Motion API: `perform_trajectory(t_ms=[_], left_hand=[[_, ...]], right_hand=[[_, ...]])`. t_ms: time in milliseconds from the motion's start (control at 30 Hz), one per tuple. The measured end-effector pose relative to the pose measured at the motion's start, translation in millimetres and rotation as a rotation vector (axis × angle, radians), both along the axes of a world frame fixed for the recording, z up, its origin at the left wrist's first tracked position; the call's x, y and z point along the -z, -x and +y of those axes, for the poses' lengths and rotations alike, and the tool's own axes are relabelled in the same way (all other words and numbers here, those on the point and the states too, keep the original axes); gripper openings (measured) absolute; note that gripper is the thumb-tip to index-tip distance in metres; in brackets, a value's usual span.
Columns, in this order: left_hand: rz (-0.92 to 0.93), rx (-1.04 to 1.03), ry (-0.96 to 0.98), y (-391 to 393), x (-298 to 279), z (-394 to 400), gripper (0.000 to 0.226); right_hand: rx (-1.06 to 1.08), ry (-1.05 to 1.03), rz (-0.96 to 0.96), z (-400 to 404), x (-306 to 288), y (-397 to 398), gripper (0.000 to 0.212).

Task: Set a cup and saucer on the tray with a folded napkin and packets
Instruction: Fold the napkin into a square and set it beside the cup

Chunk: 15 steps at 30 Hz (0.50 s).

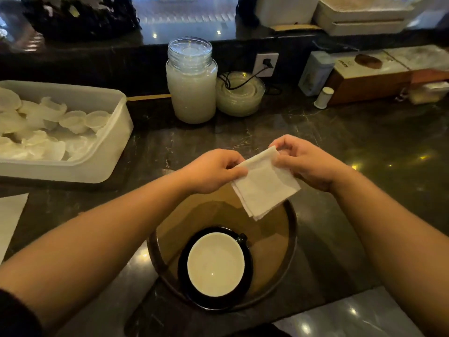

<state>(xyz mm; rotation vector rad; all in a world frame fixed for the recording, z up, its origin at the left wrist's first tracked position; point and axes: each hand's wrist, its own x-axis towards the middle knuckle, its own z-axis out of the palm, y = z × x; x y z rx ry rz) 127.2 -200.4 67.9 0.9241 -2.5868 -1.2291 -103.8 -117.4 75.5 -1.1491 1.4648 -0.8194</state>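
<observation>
A round brown tray [272, 239] with a dark rim lies on the dark marble counter in front of me. A black cup with a white inside [215, 263] stands on a black saucer [248, 271] at the tray's near side. Above the tray's far edge I hold a folded white napkin [264, 184] in the air. My left hand [213, 171] pinches its left corner. My right hand [306, 161] pinches its top right corner. No packets show on the tray.
A white tub [107, 152] of small white cups sits at the left. A glass jar [192, 86] and a stack of glass dishes [240, 93] stand behind the tray. Boxes [369, 76] and a small white shaker [323, 97] are at the back right. White paper [9, 215] lies at the far left.
</observation>
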Motion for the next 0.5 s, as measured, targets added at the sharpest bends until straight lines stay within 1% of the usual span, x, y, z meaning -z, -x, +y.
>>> perform_trajectory(t_ms=[67, 167, 233, 333, 433, 500], left_hand=[[0.020, -0.038, -0.091, -1, 5, 7, 0.012], [-0.035, -0.036, -0.204, -2, 17, 18, 0.014], [-0.105, -0.024, -0.228, 2, 27, 25, 0.013], [-0.231, 0.006, -0.193, 14, 41, 31, 0.011], [-0.392, 0.090, -0.101, 29, 52, 30, 0.014], [-0.482, 0.133, -0.051, 36, 59, 28, 0.018]], right_hand=[[0.022, -0.076, -0.028, 17, 13, 6, 0.025], [0.023, -0.111, 0.053, 39, 35, 11, 0.018], [0.063, -0.138, 0.106, 50, 48, 10, 0.015], [0.051, -0.189, 0.217, 57, 62, 9, 0.014], [-0.032, -0.244, 0.413, 55, 71, 10, 0.014], [-0.090, -0.241, 0.508, 51, 75, 10, 0.012]])
